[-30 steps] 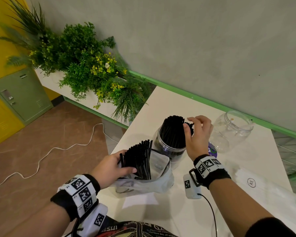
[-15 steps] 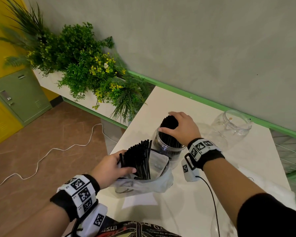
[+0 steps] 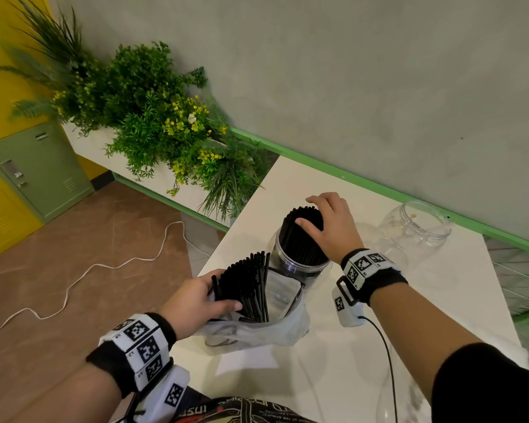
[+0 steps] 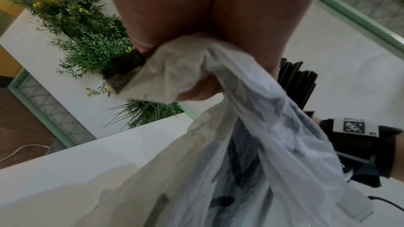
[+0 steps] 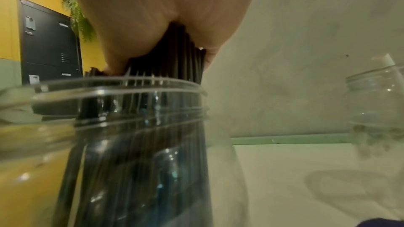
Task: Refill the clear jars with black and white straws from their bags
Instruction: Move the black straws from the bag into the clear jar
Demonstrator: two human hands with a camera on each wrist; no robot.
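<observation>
Straws half moved, one jar waiting

Black straws (image 3: 303, 236) stand in the near jar (image 3: 300, 265) on the worktop (image 3: 440, 300), right hand (image 3: 330, 227) cupped over their tops. Left hand (image 3: 196, 300) clutches the bag (image 3: 257, 331) and its remaining straws (image 3: 245, 285). Light, slippery, likely to scatter; best gripped mid-bundle. An empty jar (image 3: 416, 233) stands near, nothing between.

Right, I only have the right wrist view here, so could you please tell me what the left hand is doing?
Observer: The left hand grips a bundle of black straws standing in a plastic bag.
Operator: Thank you. Where is that bag relative to my jar?
Observer: It sits on the white table right beside the filled jar, on the person's side.
Operator: And how does the right hand hold the jar's straws?
Observer: From above, the right hand cups their tops, with the thumb on the near side and the fingers curled over the far side.
</observation>
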